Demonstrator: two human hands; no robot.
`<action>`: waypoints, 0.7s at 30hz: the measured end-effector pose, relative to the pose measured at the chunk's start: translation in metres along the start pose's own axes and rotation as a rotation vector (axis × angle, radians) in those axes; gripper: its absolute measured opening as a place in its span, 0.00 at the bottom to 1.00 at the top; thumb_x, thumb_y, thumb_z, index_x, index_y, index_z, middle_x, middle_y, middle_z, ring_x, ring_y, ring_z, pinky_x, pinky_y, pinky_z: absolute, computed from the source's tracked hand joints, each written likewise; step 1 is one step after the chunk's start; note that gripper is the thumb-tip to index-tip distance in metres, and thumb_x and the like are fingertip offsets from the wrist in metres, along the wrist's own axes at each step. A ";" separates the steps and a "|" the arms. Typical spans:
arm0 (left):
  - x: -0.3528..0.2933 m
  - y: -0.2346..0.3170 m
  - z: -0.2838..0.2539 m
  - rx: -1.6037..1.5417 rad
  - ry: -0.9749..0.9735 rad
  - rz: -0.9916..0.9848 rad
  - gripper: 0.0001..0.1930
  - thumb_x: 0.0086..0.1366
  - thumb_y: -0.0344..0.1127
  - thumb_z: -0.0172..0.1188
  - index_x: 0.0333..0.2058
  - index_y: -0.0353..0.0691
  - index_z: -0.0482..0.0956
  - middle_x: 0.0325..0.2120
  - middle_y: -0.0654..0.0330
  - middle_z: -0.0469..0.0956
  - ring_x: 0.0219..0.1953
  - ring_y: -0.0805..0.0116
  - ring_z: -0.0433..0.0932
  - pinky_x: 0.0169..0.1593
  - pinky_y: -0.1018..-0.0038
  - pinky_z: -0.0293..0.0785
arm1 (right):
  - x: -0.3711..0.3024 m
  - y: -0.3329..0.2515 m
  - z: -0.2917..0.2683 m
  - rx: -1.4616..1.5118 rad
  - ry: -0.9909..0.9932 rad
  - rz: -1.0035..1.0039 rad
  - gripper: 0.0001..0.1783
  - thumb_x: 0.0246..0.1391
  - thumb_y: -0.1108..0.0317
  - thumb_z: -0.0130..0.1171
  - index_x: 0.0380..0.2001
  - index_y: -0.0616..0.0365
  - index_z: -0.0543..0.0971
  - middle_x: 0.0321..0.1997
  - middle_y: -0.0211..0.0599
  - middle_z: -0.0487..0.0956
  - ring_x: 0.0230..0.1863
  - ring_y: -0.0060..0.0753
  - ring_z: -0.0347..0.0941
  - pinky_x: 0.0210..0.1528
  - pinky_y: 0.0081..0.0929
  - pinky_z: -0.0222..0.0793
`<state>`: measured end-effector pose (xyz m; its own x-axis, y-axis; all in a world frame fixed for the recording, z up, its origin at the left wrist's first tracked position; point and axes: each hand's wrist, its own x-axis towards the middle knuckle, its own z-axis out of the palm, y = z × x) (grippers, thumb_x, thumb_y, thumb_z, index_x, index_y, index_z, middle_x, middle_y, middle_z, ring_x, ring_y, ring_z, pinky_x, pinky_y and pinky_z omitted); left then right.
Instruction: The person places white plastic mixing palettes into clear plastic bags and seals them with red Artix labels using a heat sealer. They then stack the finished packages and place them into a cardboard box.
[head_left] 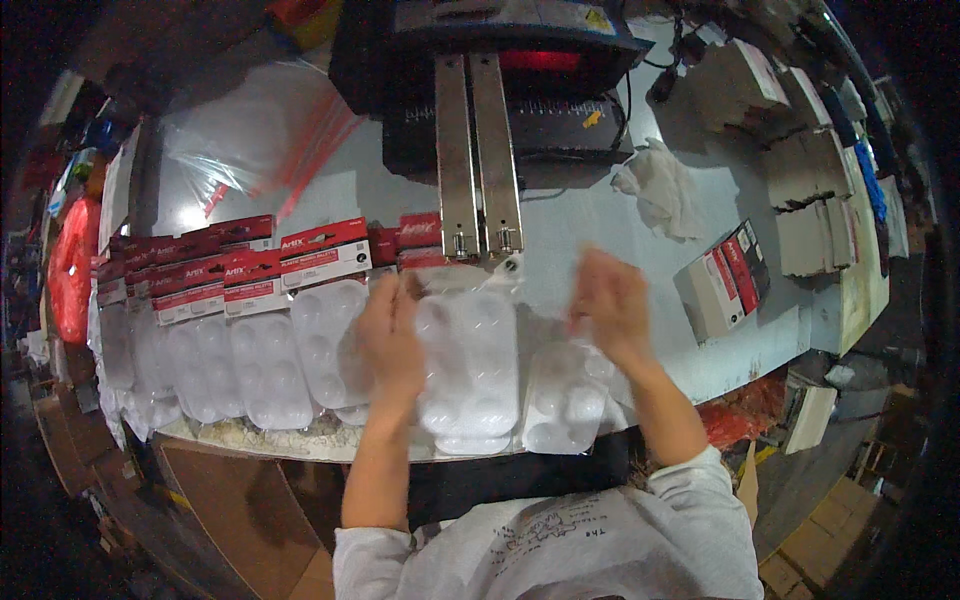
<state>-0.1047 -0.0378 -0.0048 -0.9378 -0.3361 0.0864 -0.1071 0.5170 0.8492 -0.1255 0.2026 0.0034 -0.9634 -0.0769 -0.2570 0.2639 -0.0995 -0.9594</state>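
My left hand point(390, 338) is closed at the upper left edge of a clear-wrapped white plastic paint palette point(468, 365) with round wells. Both the hand and the palette are slightly blurred, and some fingertips are hidden. The palette lies over another one, its top end just below two metal arms point(478, 160) of a black machine point(500, 60). To the right, my right hand point(610, 305) is raised with curled fingers, smeared by motion; whether it holds anything cannot be made out. Beneath it lies another wrapped palette point(565, 405) at the table's front edge.
Several wrapped palettes with red-and-white header cards point(325, 252) overlap along the left. Behind them lie clear plastic bags with red edges point(250, 130). On the right are a crumpled white cloth point(660, 190), a carton with red-and-white cards point(722, 280) and stacks of card point(810, 170).
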 end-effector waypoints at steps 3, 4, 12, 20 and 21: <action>0.009 0.010 -0.060 0.190 0.120 -0.242 0.10 0.66 0.34 0.47 0.41 0.37 0.74 0.28 0.56 0.74 0.35 0.59 0.73 0.39 0.66 0.68 | -0.006 -0.022 -0.082 -0.385 0.202 -0.609 0.17 0.59 0.53 0.48 0.32 0.57 0.70 0.25 0.27 0.68 0.24 0.23 0.64 0.28 0.26 0.65; 0.012 0.014 -0.076 0.391 0.205 -0.055 0.12 0.63 0.34 0.51 0.44 0.38 0.73 0.32 0.55 0.74 0.37 0.55 0.72 0.40 0.64 0.68 | -0.010 -0.025 -0.110 -0.621 0.401 -0.530 0.20 0.57 0.51 0.49 0.39 0.59 0.68 0.34 0.34 0.69 0.33 0.28 0.65 0.35 0.29 0.66; -0.045 0.021 -0.009 0.851 -0.204 0.332 0.18 0.50 0.42 0.65 0.32 0.34 0.73 0.48 0.49 0.65 0.51 0.50 0.64 0.50 0.59 0.62 | -0.023 -0.003 -0.190 -1.574 0.416 -0.142 0.58 0.38 0.51 0.69 0.64 0.62 0.45 0.67 0.52 0.50 0.68 0.50 0.44 0.64 0.40 0.49; -0.049 0.006 -0.008 0.800 -0.128 0.310 0.15 0.51 0.39 0.63 0.30 0.34 0.70 0.47 0.48 0.64 0.51 0.48 0.62 0.52 0.58 0.59 | -0.019 -0.013 -0.196 -1.304 0.514 -0.346 0.51 0.33 0.57 0.74 0.58 0.68 0.59 0.56 0.55 0.67 0.51 0.40 0.71 0.50 0.26 0.67; -0.049 0.006 -0.009 0.763 -0.174 0.319 0.15 0.52 0.38 0.63 0.30 0.34 0.70 0.47 0.47 0.64 0.51 0.48 0.62 0.52 0.58 0.59 | -0.019 -0.012 -0.193 -1.234 0.527 -0.338 0.49 0.33 0.58 0.74 0.56 0.68 0.62 0.52 0.53 0.71 0.48 0.39 0.73 0.48 0.26 0.68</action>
<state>-0.0568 -0.0251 0.0009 -0.9917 0.0093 0.1281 0.0361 0.9774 0.2082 -0.1195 0.3971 -0.0026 -0.9487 0.1826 0.2580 0.0696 0.9168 -0.3931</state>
